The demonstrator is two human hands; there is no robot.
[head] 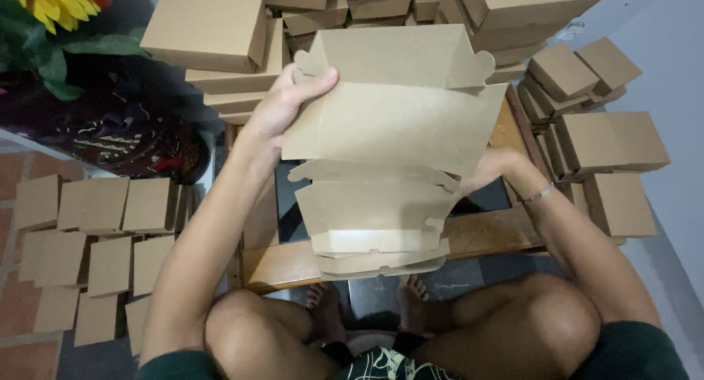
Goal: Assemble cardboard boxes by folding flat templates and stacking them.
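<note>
Holding blank (396,123) between 2 hands, above stack (378,226) on table (484,233). Long axis runs left-right. Left hand (282,105) pinches upper-left edge, thumb across front. Right hand (493,167) at lower-right corner, fingers hidden behind card; grip unclear. Both equally near.

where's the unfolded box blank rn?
Centre of the head view: unfolded box blank held up between left hand and right hand, above the wooden table.

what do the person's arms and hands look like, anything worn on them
Both arms are bare to above the elbow, no sleeves or gloves in view. The left hand has no rings or watch showing. The right hand has a thin silver bracelet at the wrist.
</note>
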